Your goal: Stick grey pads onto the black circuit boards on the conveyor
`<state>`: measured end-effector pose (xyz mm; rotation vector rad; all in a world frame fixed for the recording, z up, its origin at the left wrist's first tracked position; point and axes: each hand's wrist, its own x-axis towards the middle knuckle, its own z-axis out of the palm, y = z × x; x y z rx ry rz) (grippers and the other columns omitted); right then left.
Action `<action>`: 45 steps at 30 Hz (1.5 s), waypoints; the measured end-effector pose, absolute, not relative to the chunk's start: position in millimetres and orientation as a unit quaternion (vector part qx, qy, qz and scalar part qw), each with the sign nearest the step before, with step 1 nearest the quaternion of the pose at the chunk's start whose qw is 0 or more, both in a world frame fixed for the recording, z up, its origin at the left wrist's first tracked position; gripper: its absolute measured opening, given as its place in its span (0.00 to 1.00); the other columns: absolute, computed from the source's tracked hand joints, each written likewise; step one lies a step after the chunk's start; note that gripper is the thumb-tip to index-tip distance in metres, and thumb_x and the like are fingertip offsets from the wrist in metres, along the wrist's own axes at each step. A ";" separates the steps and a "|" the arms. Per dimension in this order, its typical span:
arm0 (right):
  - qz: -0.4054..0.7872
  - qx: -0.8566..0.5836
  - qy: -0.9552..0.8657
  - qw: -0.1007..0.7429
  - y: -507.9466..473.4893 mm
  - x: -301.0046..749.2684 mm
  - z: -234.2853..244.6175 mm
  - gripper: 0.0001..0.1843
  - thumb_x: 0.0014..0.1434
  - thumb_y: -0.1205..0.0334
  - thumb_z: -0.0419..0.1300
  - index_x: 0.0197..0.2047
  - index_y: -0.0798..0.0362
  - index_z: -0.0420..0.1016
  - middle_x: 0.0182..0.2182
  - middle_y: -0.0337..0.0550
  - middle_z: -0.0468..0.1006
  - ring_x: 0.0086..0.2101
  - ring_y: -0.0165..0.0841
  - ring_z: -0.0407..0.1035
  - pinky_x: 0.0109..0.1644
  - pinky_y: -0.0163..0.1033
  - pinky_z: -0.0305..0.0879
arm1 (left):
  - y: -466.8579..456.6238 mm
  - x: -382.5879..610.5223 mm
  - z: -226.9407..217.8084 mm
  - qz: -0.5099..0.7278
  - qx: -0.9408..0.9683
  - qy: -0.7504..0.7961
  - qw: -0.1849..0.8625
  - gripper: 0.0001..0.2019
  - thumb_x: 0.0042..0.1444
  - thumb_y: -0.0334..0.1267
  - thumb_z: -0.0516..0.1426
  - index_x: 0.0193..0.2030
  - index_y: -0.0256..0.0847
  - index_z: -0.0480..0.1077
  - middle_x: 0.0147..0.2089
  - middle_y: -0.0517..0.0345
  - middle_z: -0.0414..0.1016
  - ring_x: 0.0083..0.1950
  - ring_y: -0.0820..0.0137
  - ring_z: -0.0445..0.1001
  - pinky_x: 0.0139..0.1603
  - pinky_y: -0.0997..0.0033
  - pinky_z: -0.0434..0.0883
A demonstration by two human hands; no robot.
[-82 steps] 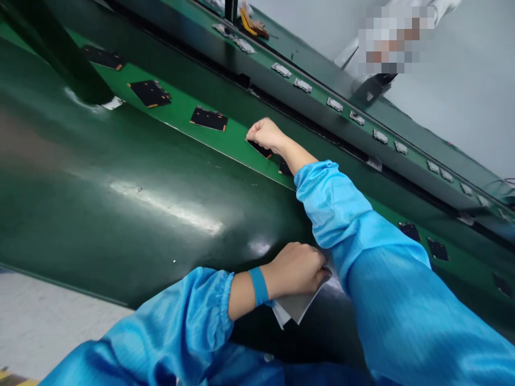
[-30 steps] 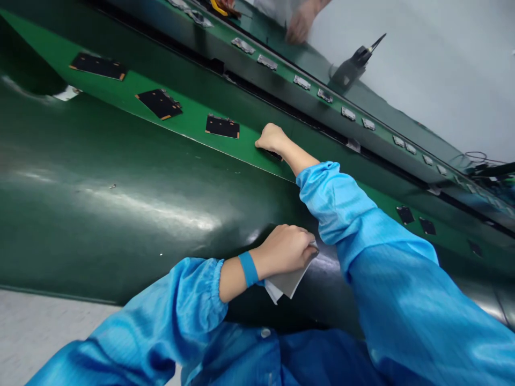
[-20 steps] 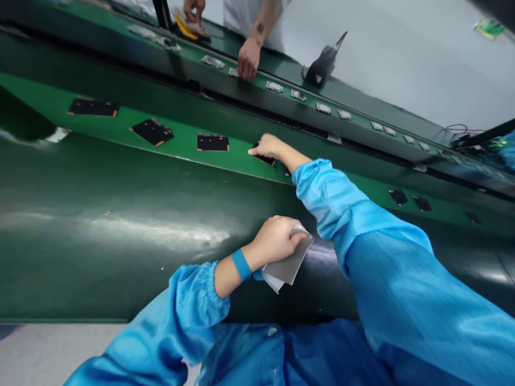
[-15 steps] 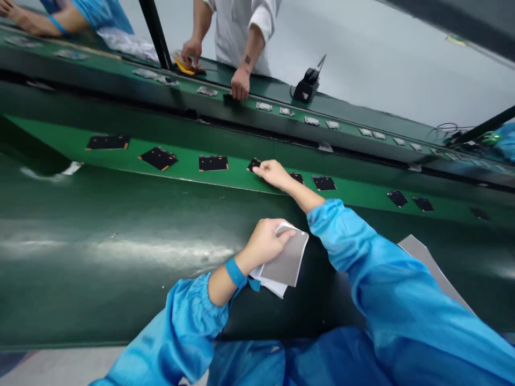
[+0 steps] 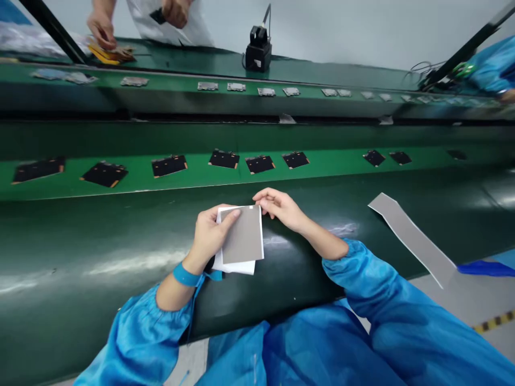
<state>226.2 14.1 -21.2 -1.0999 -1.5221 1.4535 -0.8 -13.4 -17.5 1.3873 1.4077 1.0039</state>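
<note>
My left hand (image 5: 211, 236) grips a small stack of square grey sheets (image 5: 243, 238) with white edges, thumb on top and fingers hidden beneath. A white sheet (image 5: 239, 267) sticks out below the grey ones. At the stack's top right corner is my right hand (image 5: 279, 208), thumb and forefinger pinched at the sheet's edge and the other fingers loosely curled. Just beyond both hands, flat black panels with small orange corner tabs lie on a bright green belt (image 5: 317, 174); one black panel (image 5: 259, 164) is closest to my right hand.
A long grey strip (image 5: 414, 236) lies to the right, overhanging the bench edge. On the raised far ledge sit several small silvery parts (image 5: 236, 87) and a black device (image 5: 258, 51). A co-worker's hands (image 5: 102, 29) are at the far left, beside a yellow item (image 5: 105, 55).
My right hand has left the black panel on the belt and come back to the sheets' corner. The view has turned to the right. The co-worker's one hand has lifted off the ledge.
</note>
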 end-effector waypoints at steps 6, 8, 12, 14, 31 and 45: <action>0.512 -0.446 -0.605 0.415 6.0 216.5 -28.1 0.09 0.61 0.55 0.67 0.40 0.51 0.79 0.32 0.39 0.78 0.30 0.31 0.70 0.37 0.39 0.66 | -11.5 -4.8 -13.1 0.399 0.556 0.576 0.447 0.19 0.54 0.52 0.67 0.41 0.37 0.85 0.40 0.50 0.87 0.38 0.64 0.81 0.38 0.71 0.76; 0.508 -0.452 -0.599 0.422 4.0 215.8 -29.2 0.10 0.60 0.54 0.68 0.40 0.50 0.79 0.31 0.40 0.78 0.30 0.32 0.71 0.37 0.40 0.68 | -10.4 -5.9 -10.8 0.393 0.550 0.561 0.478 0.22 0.50 0.53 0.70 0.45 0.38 0.86 0.46 0.48 0.87 0.41 0.62 0.82 0.40 0.70 0.77; 0.544 -0.437 -0.593 0.402 3.8 217.5 -25.9 0.12 0.59 0.54 0.69 0.41 0.51 0.78 0.32 0.40 0.78 0.30 0.32 0.73 0.37 0.40 0.70 | -8.6 -8.7 -6.4 0.367 0.545 0.567 0.497 0.19 0.48 0.52 0.71 0.41 0.39 0.86 0.43 0.48 0.88 0.40 0.60 0.83 0.39 0.68 0.78; 0.556 -0.419 -0.605 0.386 3.8 219.7 -21.9 0.10 0.61 0.54 0.66 0.41 0.51 0.77 0.32 0.41 0.79 0.30 0.32 0.74 0.37 0.40 0.71 | -7.9 -10.5 -5.2 0.356 0.549 0.577 0.489 0.17 0.49 0.51 0.71 0.38 0.39 0.86 0.39 0.49 0.87 0.37 0.62 0.82 0.36 0.69 0.77; 0.382 -0.400 -0.732 0.397 -0.3 223.2 -20.2 0.03 0.66 0.68 0.59 0.42 0.50 0.69 0.40 0.42 0.76 0.33 0.31 0.66 0.37 0.38 0.63 | -8.9 -12.5 -7.1 0.323 0.567 0.574 0.496 0.18 0.52 0.52 0.71 0.38 0.38 0.86 0.34 0.53 0.85 0.31 0.68 0.76 0.30 0.75 0.70; 0.397 -0.421 -0.712 0.398 12.5 220.6 -8.3 0.09 0.65 0.65 0.61 0.49 0.51 0.71 0.28 0.31 0.66 0.23 0.24 0.52 0.30 0.35 0.53 | -9.3 -6.7 -8.0 0.320 0.574 0.527 0.539 0.15 0.55 0.49 0.69 0.38 0.38 0.85 0.35 0.54 0.86 0.33 0.67 0.79 0.33 0.73 0.71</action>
